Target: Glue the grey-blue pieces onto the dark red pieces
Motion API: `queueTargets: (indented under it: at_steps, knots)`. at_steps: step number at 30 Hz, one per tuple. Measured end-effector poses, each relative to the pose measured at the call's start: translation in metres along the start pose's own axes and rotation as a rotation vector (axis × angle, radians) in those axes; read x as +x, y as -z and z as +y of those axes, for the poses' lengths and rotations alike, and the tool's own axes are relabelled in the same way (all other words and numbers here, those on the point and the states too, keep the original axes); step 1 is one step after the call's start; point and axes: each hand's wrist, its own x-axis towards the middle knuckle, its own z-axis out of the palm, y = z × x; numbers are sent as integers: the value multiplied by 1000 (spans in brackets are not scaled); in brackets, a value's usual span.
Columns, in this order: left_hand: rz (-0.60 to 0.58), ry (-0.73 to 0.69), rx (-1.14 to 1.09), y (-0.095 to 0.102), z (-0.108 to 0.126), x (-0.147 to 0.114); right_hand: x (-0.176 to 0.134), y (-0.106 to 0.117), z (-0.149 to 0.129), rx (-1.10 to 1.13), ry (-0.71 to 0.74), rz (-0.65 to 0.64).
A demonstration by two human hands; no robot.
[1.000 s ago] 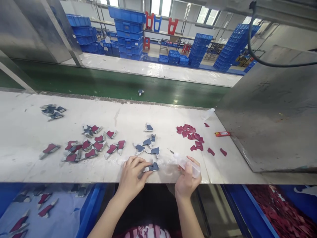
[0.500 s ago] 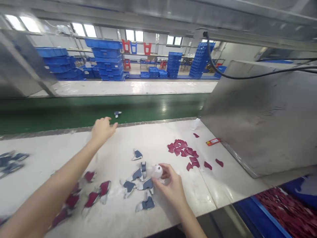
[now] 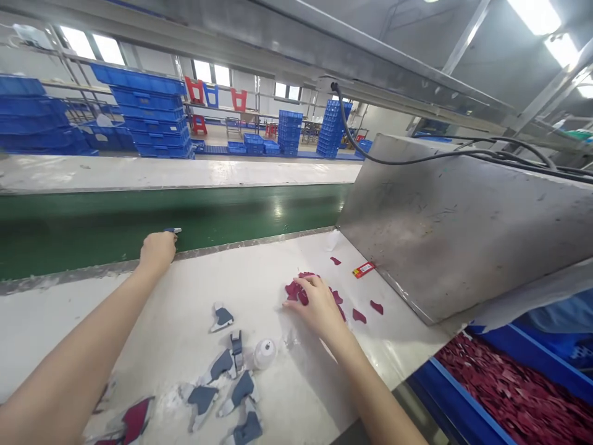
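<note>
Left grip at blue piece, over green belt; closure hidden, cannot tell. Right grip spread over maroon pieces.

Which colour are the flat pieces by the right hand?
The flat pieces are dark red, in the head view.

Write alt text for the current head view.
A person's left hand is at a blue-and-white part on a green belt, the right hand over dark-red pieces; a white bottle stands beside more blue-and-white parts on a pale table.
</note>
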Motion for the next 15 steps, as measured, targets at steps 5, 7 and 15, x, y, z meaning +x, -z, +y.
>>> queueTargets:
  at_steps: [5, 7, 15]
  knots:
    - [-118, -243, -125, 14, 26, -50, 11, -21, -13, -182, 8, 9]
    - [-166, -329, -176, 16, 34, -86, 8, -26, -16, -195, 12, 21]
    - [197, -292, -237, 28, 58, -279, -8, -10, -5, -66, 38, 116]
